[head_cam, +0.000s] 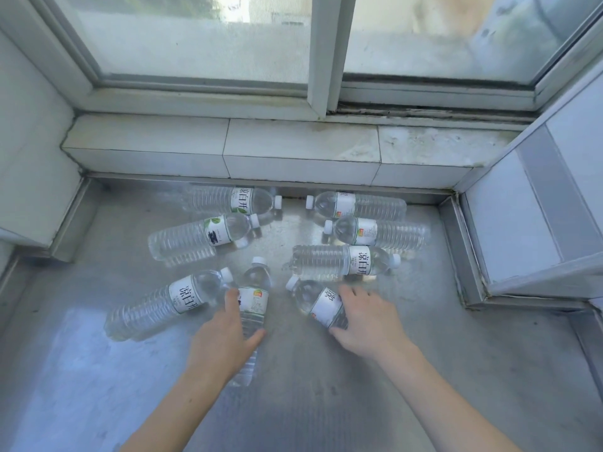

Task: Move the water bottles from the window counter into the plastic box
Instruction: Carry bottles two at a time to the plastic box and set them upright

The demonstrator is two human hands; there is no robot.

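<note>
Eight clear bottles (339, 261) lying flat | white labels | white caps

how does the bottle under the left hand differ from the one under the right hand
The left bottle lies with its cap pointing away toward the window; the right bottle lies slanted, cap pointing up-left. The left hand wraps the left bottle's middle, leaving both ends showing; the right hand covers the right bottle's base end. Both are clear, white-capped, white-labelled, lying flat on the counter.
</note>
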